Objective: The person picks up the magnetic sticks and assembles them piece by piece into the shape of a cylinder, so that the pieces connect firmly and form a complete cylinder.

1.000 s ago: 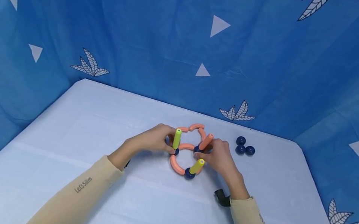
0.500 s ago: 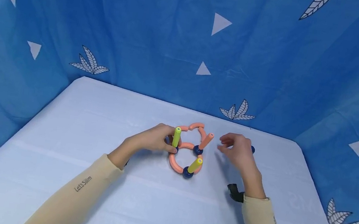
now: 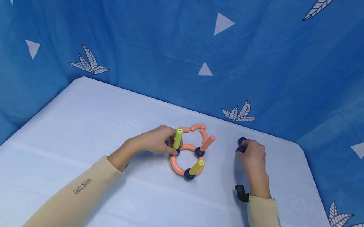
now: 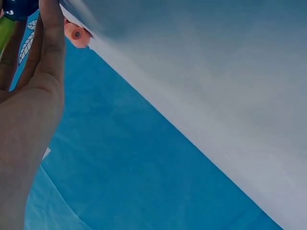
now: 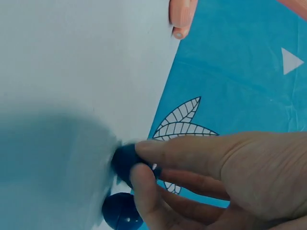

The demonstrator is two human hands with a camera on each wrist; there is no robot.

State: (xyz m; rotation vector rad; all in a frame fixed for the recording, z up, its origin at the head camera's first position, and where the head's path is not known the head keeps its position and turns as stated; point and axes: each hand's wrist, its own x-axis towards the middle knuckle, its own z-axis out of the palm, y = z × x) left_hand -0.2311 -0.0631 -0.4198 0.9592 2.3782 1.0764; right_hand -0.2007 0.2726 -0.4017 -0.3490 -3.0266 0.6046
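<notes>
In the head view a ring of curved coral rods (image 3: 176,166) lies on the table, joined at dark blue balls. A lime-green stick (image 3: 178,139), a coral stick (image 3: 208,143) and a yellow stick (image 3: 197,167) rise from these balls. My left hand (image 3: 154,139) grips the ball (image 4: 20,6) under the green stick, thumb in front. To the right, my right hand (image 3: 254,159) pinches a loose dark blue ball (image 5: 125,162) between thumb and finger. A second loose ball (image 5: 121,211) sits beside it, while the rest of that group is partly hidden by the hand.
More curved coral rods (image 3: 204,135) form an arc behind the ring. The white table (image 3: 155,209) ends at a blue sheet (image 3: 163,42) hanging behind and at both sides. A black piece (image 3: 241,193) sticks out by the right wrist.
My right hand has let go of the ball under the coral stick, moved right, and taken hold of a loose ball. My left hand stays at the green stick's base.
</notes>
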